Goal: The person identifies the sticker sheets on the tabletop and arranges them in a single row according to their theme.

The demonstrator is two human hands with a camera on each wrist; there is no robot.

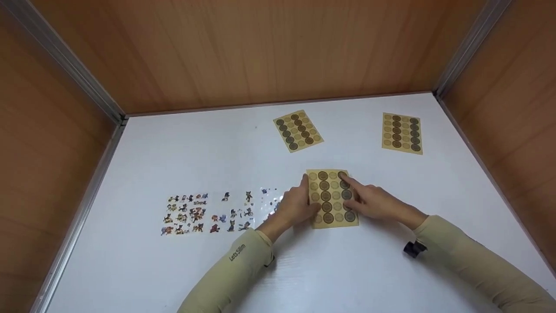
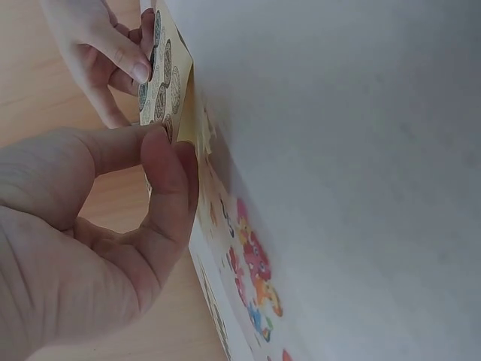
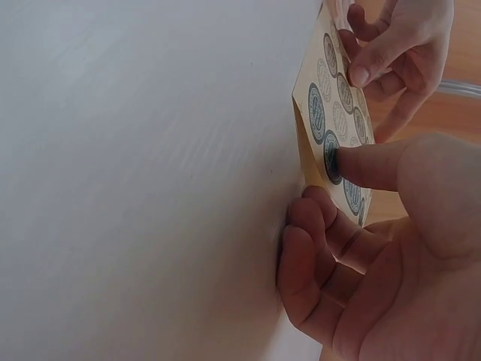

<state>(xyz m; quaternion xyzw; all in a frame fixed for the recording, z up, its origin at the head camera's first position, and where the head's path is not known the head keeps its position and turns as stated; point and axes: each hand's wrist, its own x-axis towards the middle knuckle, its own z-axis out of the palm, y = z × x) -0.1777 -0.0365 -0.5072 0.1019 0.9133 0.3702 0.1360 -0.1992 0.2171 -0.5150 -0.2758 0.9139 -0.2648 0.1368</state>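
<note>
A tan sticker sheet (image 1: 330, 208) printed with columns of round seals is held between both hands, slightly off the white table. My left hand (image 1: 299, 204) pinches its left edge, thumb on top and fingers underneath, as the left wrist view shows. On the right edge my right hand (image 1: 372, 201) pinches it; in the right wrist view that thumb presses a dark seal while the curled fingers (image 3: 301, 248) lie beneath, close to the tabletop. Beside the left hand, a clear sheet of colourful cartoon stickers (image 1: 269, 202) is partly covered by that hand.
Two more tan seal sheets lie farther back, one tilted near the middle (image 1: 298, 131) and one at the right (image 1: 402, 133). More cartoon sticker sheets (image 1: 186, 213) lie to the left. Wooden panels (image 1: 260, 52) in metal framing enclose the white table (image 1: 173, 148).
</note>
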